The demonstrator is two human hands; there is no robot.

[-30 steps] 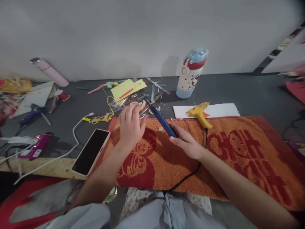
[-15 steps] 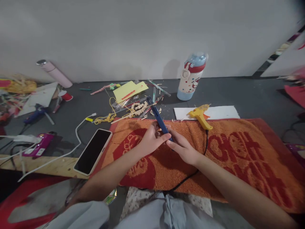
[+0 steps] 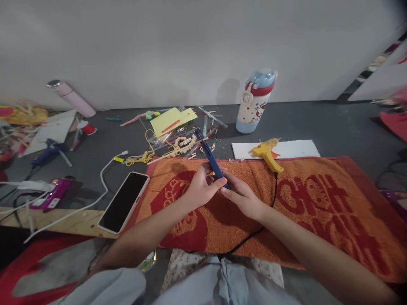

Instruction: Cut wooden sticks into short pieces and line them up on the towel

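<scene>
Both hands meet over an orange and red towel (image 3: pixel 305 203) spread in front of me. My right hand (image 3: pixel 243 197) grips the near end of a slim blue tool (image 3: pixel 210 156) that points away toward the wall. My left hand (image 3: pixel 202 186) is closed on the same blue tool beside the right, thumb pressed against it. A black cord runs from the hands back toward my lap. Just past the tool's tip lie small wooden pieces (image 3: pixel 184 143) and yellow string (image 3: pixel 140 156) on the grey floor.
A yellow glue gun (image 3: pixel 266 152) rests on a white board (image 3: pixel 295 149) at the towel's far edge. A bottle (image 3: pixel 256 101) stands near the wall. A phone (image 3: pixel 124 201) with a white cable lies left of the towel. Yellow paper (image 3: pixel 171 118), sticks and other clutter lie further left.
My left hand came back from the wooden pieces beyond the towel and closed on the blue tool beside my right hand. The tool has stayed in about the same place.
</scene>
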